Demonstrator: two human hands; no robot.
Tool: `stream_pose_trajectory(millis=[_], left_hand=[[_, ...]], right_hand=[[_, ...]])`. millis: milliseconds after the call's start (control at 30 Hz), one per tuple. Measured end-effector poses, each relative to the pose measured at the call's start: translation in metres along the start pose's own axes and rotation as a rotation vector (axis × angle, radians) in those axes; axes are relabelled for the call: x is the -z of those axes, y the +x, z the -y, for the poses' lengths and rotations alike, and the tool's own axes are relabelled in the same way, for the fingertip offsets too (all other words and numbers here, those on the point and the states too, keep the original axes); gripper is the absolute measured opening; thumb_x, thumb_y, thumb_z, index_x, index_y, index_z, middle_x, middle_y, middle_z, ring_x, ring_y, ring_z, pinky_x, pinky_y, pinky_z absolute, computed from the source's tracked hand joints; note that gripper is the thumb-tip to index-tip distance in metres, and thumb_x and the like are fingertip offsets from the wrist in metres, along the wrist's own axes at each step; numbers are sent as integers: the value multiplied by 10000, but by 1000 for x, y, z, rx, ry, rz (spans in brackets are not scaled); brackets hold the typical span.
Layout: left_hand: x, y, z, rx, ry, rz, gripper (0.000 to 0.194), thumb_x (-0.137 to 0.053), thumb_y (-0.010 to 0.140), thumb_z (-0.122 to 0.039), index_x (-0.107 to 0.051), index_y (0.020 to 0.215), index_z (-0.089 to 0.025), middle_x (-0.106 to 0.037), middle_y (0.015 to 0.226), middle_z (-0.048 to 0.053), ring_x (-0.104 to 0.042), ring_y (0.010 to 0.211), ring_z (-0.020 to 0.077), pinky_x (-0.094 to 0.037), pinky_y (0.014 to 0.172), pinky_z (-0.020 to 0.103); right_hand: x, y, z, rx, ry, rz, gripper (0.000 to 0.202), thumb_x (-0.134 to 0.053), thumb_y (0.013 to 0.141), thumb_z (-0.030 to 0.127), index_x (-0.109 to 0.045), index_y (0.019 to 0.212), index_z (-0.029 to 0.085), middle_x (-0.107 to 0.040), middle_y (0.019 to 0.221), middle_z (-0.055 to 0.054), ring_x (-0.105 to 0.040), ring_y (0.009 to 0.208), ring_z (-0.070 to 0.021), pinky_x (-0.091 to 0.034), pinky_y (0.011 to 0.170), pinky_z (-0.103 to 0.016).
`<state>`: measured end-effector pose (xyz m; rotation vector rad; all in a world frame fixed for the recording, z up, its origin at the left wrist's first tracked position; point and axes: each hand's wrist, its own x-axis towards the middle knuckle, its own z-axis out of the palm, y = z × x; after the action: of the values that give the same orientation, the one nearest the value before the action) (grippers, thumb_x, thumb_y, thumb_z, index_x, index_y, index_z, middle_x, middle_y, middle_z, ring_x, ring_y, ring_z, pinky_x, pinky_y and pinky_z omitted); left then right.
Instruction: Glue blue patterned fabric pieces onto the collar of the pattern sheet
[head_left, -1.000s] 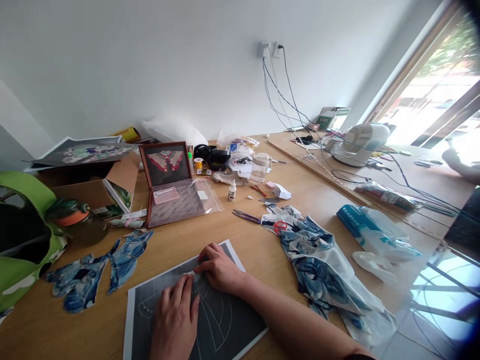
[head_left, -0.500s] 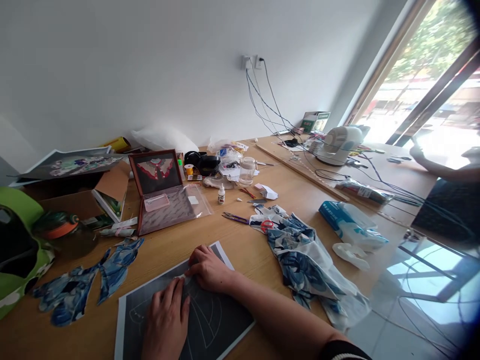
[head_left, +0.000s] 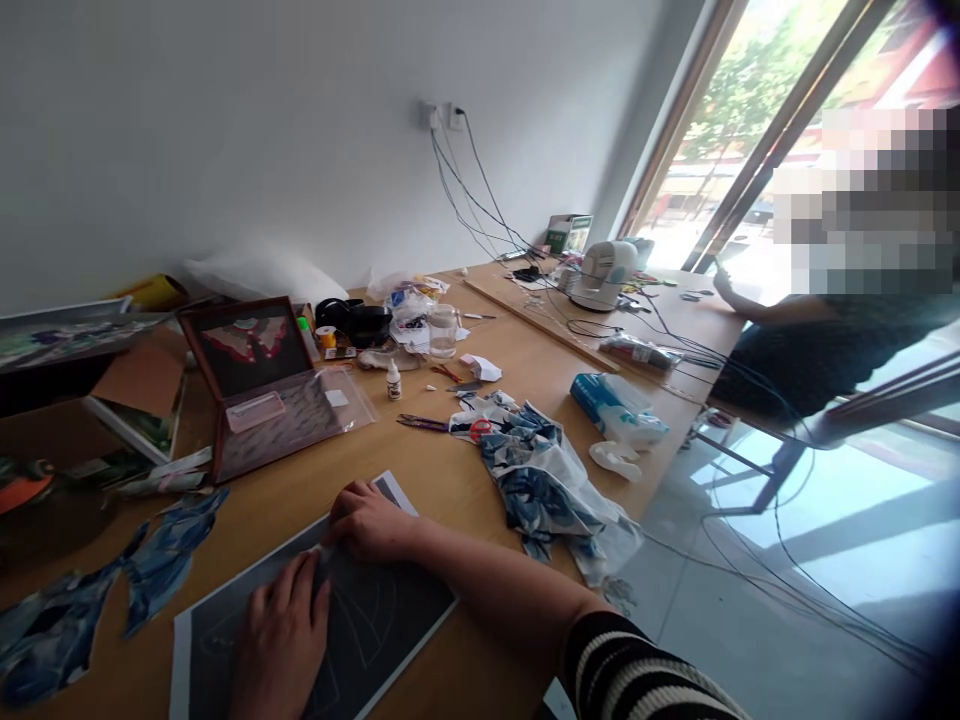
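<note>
A dark sheet of paper (head_left: 379, 615) with a white border and pale line drawing lies at the table's front. Flat on it rests my left hand (head_left: 281, 630), fingers stretched forward and thumb slightly apart. My right hand (head_left: 371, 522) is at the sheet's upper part, its fingers curled down beside my left fingertips. A tiny whitish bit shows between the two hands; what it is I cannot make out. To the left lie blue patterned fabric cutouts (head_left: 165, 560). Beyond my right forearm is a crumpled heap of blue and white fabric (head_left: 536, 475).
Scissors (head_left: 424, 423), a small white bottle (head_left: 393, 381), an open case (head_left: 270, 420) and a clear cup (head_left: 442, 332) stand farther back. A tissue pack (head_left: 615, 408) lies right. Cables (head_left: 480, 190) run to a white machine (head_left: 604, 275). A person (head_left: 795, 340) sits at the far right.
My view has turned to the right, so the table's things appear farther left and more of the other person shows. Both hands remain in about the same place on the sheet.
</note>
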<state>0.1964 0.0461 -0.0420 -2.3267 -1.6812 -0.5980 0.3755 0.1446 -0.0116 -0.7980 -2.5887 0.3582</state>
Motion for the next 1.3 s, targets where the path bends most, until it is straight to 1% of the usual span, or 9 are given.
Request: stream_pose_trajectory(millis=[100,167,300,467,567,733,967,1133,1300], left_hand=[[-1,1,2,-28,-18,-3,462,-302,977,-369,-624,1160,-92,-648,1193,174,-581,1031,311,-444,873,460],[0,2,1,-18,-13,-4,447,-329,972,-360,-619,1169,-84,-646,1191,170,-580,1010,305,-442,879,451],[13,3,-10,90,12,14,393,-368,964,-314,-634,1175,-115,-649,1188,145,-572,893,277,-480,827,434],[29,6,-21,157,-33,103,335,-458,947,-257,-610,1228,-158,-630,1236,99,-558,1005,257,-477,906,416],[34,6,-24,200,-67,121,330,-478,940,-244,-600,1235,-163,-628,1236,97,-550,1032,252,-475,922,422],[41,4,-27,245,-129,137,334,-488,935,-238,-567,1252,-169,-616,1258,97,-543,1068,247,-465,933,427],[42,3,-26,269,-167,146,281,-504,933,-244,-596,1190,-180,-611,1278,75,-532,1088,247,-450,955,427],[40,0,-27,294,-184,142,292,-498,935,-261,-593,1202,-191,-608,1285,66,-522,1089,255,-448,954,435],[39,-1,-28,301,-196,132,302,-504,935,-271,-579,1218,-200,-602,1297,43,-507,1088,262,-448,950,438]], right_hand=[[4,1,0,-36,-14,19,202,-617,836,179,-746,977,243,-623,1110,-56,-467,1064,-227,-363,933,-362],[8,2,1,-53,-6,53,217,-614,839,178,-745,996,251,-620,1127,-55,-472,1060,-227,-370,912,-357],[13,1,1,-59,54,101,265,-650,793,130,-747,1011,247,-631,1090,-58,-499,1039,-217,-380,917,-352],[9,3,-5,-41,114,80,363,-557,809,25,-742,1040,236,-620,1052,-81,-506,1011,-219,-394,905,-381],[8,6,-6,-32,116,85,387,-559,785,-7,-746,1022,235,-613,1021,-79,-504,982,-218,-401,880,-375],[10,6,2,-42,64,93,377,-552,793,-16,-751,994,233,-615,982,-79,-488,964,-221,-394,835,-355],[12,8,11,-35,-23,100,390,-525,822,-2,-752,998,261,-612,1018,-98,-457,998,-259,-372,804,-380],[10,11,9,-42,-16,99,356,-532,813,3,-751,952,247,-622,1026,-91,-473,995,-246,-385,832,-372],[6,14,6,-51,8,94,375,-500,799,-9,-750,928,237,-633,1009,-91,-485,996,-249,-395,856,-386]])
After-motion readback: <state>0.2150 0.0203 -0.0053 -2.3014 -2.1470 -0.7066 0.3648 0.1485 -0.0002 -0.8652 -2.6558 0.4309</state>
